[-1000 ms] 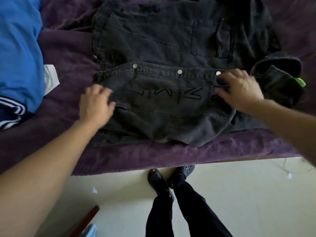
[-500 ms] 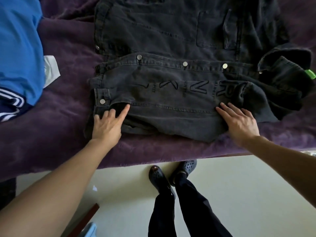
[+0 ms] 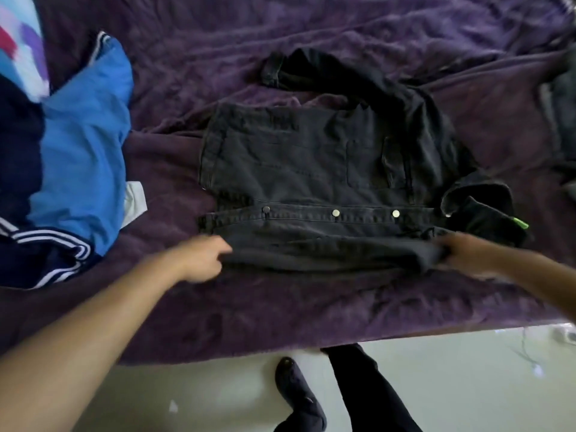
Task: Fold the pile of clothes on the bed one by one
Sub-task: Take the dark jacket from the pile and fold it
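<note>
1. Nearest, on the near side of the jacket [image 3: 296, 157] and below the bed's edge, lies the pale floor [image 3: 467, 385]. On it stand a dark shoe [image 3: 299, 397] and a dark trouser leg [image 3: 367, 388].
2. The purple blanket [image 3: 311, 307] covers the bed, and the jacket lies spread on it, about in the middle of the view.
3. The left hand [image 3: 202, 260] is at the left end of the jacket's near edge. Its grip is narrow, with the fingers curled onto the dark denim there, though motion blurs the fingertips.
4. The right hand [image 3: 467, 254] is at the right end of the same near edge. Its grip is closed on a bunch of the fabric, which gathers into folds at the fingers.
5. Just beyond the held edge, a placket with metal snap buttons [image 3: 335, 212] runs across the jacket from left to right.
6. At the jacket's right end sits its rumpled collar, bearing a small green tag [image 3: 520, 224].
7. One sleeve [image 3: 343, 73] reaches from the jacket's far right corner toward the far left, its cuff resting on the blanket.
8. Left of the jacket and apart from it lies a blue garment [image 3: 84, 145], with a navy garment with white stripes [image 3: 46, 244] on its near side.
9. Right of the jacket, at the frame's edge, lies a grey garment [image 3: 561, 120], partly cut off.
</note>
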A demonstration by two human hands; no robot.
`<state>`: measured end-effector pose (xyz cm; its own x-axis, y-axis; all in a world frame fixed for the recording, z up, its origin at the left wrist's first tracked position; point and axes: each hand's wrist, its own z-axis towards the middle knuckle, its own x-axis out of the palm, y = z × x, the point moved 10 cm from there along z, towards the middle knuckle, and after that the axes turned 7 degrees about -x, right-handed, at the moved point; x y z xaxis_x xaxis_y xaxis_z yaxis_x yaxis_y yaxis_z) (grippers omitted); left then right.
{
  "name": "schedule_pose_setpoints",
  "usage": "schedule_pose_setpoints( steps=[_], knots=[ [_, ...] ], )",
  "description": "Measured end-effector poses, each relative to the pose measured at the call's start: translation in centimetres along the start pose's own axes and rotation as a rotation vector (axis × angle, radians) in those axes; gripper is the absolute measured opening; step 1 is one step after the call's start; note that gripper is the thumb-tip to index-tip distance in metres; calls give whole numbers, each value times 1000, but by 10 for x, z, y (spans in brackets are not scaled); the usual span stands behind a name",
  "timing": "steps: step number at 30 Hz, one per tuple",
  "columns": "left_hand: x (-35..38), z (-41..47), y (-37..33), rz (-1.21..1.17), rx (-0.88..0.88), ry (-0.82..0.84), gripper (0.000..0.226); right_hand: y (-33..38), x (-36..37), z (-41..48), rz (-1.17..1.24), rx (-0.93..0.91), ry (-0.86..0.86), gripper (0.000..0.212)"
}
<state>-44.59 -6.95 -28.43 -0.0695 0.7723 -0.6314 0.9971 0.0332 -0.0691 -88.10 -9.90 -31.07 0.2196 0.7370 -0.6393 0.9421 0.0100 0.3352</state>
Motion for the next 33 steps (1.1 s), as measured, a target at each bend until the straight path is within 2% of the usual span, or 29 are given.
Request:
schedule_pose_setpoints(
  steps=[1,3,4,6,9,11,12,14,16,20,26,28,30,32,33],
  knots=[
    [-24,10,-1,-9,-9,-24,34,-1,-16,11,113,-8,6,16],
    [-72,34,-2,-29,-32,-89,17,-5,-48,38,246,-9,30,14],
    [-94,49,-1,-41,-57,-133,15,-8,-61,54,285,4,37,13],
    [-129,86,8,-55,-155,-232,11,-20,-86,90,249,41,7,27],
    [-158,122,9,62,-309,-512,42,-33,-126,128,15,91,-289,41],
    [-154,129,-14,74,-275,-692,47,-19,-139,128,-127,12,-544,41],
    [-143,133,-25,56,-240,-731,49,-6,-135,125,-189,-85,-636,41],
    [-107,146,-37,50,-224,-668,55,25,-110,123,-272,-299,-696,45],
    [-71,163,-34,64,-263,-530,63,38,-75,136,-323,-406,-586,52],
    [-40,190,-19,116,-297,-428,68,4,-28,171,-410,-273,-318,68],
    [-46,201,-20,106,-315,-227,68,0,-32,181,-380,-252,-175,69],
    [-65,202,-21,126,-307,-199,66,11,-75,184,-223,-299,-262,62],
    [-94,205,-22,93,-286,-243,56,16,-149,197,-83,-318,-507,51],
    [-118,211,-25,47,-280,-273,46,15,-227,221,-59,-247,-735,57],
    [-126,213,-27,23,-289,-280,42,18,-259,238,-57,-207,-782,68]
  ],
)
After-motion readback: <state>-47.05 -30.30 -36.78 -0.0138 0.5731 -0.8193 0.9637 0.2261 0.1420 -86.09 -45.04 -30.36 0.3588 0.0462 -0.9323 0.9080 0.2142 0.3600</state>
